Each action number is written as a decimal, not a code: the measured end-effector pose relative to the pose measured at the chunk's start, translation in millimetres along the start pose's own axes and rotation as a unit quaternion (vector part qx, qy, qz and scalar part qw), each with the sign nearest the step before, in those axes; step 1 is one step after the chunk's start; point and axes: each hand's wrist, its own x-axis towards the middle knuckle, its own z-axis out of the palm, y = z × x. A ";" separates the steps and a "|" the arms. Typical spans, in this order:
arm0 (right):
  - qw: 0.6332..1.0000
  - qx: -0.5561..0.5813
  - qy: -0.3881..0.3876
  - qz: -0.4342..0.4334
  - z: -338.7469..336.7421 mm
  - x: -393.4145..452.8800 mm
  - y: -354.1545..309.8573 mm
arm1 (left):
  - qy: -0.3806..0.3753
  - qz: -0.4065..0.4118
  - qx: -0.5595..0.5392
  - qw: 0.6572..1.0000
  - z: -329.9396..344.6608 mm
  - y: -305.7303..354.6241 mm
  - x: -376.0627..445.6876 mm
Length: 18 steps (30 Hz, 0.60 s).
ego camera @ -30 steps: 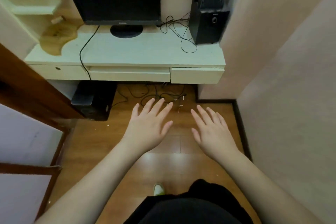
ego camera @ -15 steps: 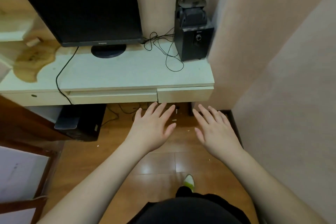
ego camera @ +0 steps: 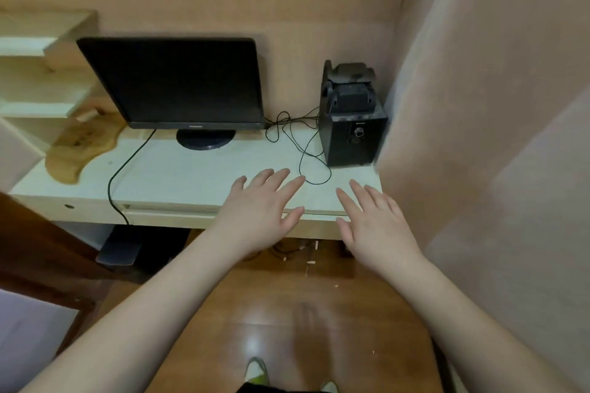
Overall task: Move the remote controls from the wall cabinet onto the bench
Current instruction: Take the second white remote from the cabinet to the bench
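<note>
Over the desk's (ego camera: 178, 175) front edge, left hand (ego camera: 258, 217) and right hand (ego camera: 376, 226) hover empty, fingers spread

Domestic room, a home computer corner. A pale wooden desk (ego camera: 178, 175) with shallow drawers stands against a pink-papered wall (ego camera: 319, 3). On the desk: a black monitor (ego camera: 172, 83); right of it, a black speaker (ego camera: 351, 134) with loose cables (ego camera: 303, 150). Open shelves (ego camera: 38, 80) left of the desk. Glossy wood-plank floor (ego camera: 255, 313) below it.
</note>
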 end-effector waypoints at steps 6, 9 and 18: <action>0.999 -0.029 0.036 0.009 -37.7 56.6 -13.7 | 0.039 0.021 0.006 0.999 -42.5 -31.7 38.0; 0.996 -0.046 0.075 0.017 -61.4 80.9 -23.6 | 0.057 0.056 -0.006 0.997 -73.1 -48.9 57.1; 0.981 -0.080 0.164 0.062 -136.5 144.7 -46.5 | 0.200 0.129 0.051 0.970 -156.7 -99.1 109.8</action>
